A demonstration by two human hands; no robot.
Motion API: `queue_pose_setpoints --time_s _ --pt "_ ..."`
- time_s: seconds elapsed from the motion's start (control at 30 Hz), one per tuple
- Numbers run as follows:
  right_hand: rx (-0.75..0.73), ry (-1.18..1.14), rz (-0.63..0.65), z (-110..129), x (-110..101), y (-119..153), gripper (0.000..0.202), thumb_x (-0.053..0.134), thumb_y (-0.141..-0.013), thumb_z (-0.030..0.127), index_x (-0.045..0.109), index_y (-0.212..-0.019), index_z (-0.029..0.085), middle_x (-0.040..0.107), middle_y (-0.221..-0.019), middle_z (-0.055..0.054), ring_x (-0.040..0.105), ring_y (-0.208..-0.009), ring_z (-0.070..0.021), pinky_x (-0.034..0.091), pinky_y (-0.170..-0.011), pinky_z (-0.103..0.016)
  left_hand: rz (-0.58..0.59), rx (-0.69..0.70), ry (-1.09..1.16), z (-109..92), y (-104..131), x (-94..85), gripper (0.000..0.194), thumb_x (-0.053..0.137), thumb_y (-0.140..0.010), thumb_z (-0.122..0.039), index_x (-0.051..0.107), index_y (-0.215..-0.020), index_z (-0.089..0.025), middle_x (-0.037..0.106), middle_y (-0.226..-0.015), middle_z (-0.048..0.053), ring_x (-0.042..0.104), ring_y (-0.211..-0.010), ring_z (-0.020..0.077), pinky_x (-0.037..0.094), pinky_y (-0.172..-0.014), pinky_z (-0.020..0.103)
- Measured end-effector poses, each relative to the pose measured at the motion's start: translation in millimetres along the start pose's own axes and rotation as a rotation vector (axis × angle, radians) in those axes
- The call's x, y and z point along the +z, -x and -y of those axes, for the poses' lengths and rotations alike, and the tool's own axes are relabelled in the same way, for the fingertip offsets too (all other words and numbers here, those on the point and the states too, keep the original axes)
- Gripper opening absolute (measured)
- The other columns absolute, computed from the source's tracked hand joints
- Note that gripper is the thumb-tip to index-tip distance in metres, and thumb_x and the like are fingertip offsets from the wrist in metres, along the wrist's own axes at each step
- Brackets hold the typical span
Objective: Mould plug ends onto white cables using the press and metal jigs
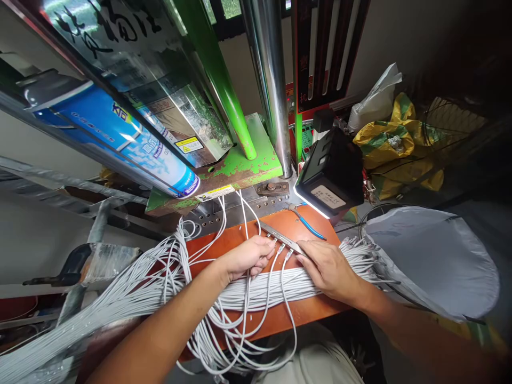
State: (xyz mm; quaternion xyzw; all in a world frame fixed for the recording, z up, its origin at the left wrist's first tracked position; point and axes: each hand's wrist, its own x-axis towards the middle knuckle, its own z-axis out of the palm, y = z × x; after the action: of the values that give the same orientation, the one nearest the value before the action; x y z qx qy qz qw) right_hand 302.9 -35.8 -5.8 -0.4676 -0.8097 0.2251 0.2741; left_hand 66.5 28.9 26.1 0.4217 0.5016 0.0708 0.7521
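Note:
A narrow metal bar lies slanted over the orange tabletop. My right hand grips its lower right end, thumb along the near side. At its near edge, my left hand has its fingertips pinched together on the end of a white cable, whose tip the fingers hide. Two white cables with clear plugs sit at the bar to the right of my left hand and loop down toward me. Behind both hands' wrists, a thick bundle of white cables runs across the table.
A green press frame with a steel column stands behind the table. Blue-handled pliers and a black lamp are at the back right. A blue spray can is at left, a white bag at right.

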Motion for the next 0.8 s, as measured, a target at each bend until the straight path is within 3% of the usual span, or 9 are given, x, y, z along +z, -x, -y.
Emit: queue_pose_setpoints --time_s 0.17,0.33,0.47,0.57,0.7,0.8 --pt "-0.029 -0.015 0.003 -2 1 0 0.022 0.041 -0.108 0.024 0.06 -0.1 0.018 0.066 -0.087 -0.008 0.06 -0.082 -0.0212 0.045 -0.078 -0.034 -0.092 0.085 0.006 11 -6 11.8 0.042 0.061 -0.092 -0.052 0.044 -0.067 -0.023 0.041 -0.044 -0.007 0.033 -0.032 0.0069 0.026 -0.033 0.02" --pt "-0.101 -0.049 0.027 -4 0 0 0.024 0.042 -0.108 0.026 0.058 -0.092 0.019 0.064 -0.083 -0.005 0.057 -0.074 -0.0189 0.043 -0.071 -0.033 -0.12 0.09 0.021 14 -7 15.1 0.043 0.064 -0.09 -0.052 0.045 -0.066 -0.023 0.042 -0.041 -0.007 0.034 -0.029 0.0081 0.028 -0.032 0.021" --pt "-0.035 0.013 -0.054 -3 5 2 0.023 0.042 -0.109 0.026 0.062 -0.104 0.017 0.069 -0.091 -0.008 0.064 -0.083 -0.0212 0.046 -0.076 -0.034 -0.076 0.06 0.017 12 2 5.9 0.041 0.065 -0.088 -0.058 0.054 -0.074 -0.02 0.061 -0.05 0.003 0.059 -0.04 0.018 0.039 -0.038 0.023" --pt "0.005 0.084 -0.107 -2 10 5 0.025 0.04 -0.11 0.025 0.063 -0.111 0.016 0.072 -0.097 -0.011 0.067 -0.091 -0.024 0.048 -0.081 -0.036 -0.134 0.081 -0.012 14 10 -3.0 0.045 0.067 -0.086 -0.062 0.06 -0.083 -0.017 0.071 -0.063 0.009 0.074 -0.057 0.0254 0.048 -0.046 0.025" --pt "0.0 0.107 -0.094 -2 11 6 0.025 0.04 -0.11 0.024 0.063 -0.109 0.015 0.071 -0.096 -0.01 0.068 -0.088 -0.0235 0.048 -0.08 -0.036 -0.293 0.153 -0.043 22 10 -8.4 0.049 0.068 -0.084 -0.064 0.061 -0.081 -0.016 0.065 -0.058 0.002 0.065 -0.046 0.017 0.045 -0.043 0.022" --pt "-0.001 0.105 -0.084 -3 9 5 0.026 0.039 -0.11 0.024 0.064 -0.107 0.015 0.07 -0.092 -0.009 0.066 -0.084 -0.0229 0.047 -0.077 -0.035 -0.338 0.18 -0.058 24 5 -7.0 0.049 0.065 -0.087 -0.063 0.06 -0.075 -0.017 0.05 -0.047 -0.005 0.044 -0.034 0.0079 0.029 -0.036 0.018"
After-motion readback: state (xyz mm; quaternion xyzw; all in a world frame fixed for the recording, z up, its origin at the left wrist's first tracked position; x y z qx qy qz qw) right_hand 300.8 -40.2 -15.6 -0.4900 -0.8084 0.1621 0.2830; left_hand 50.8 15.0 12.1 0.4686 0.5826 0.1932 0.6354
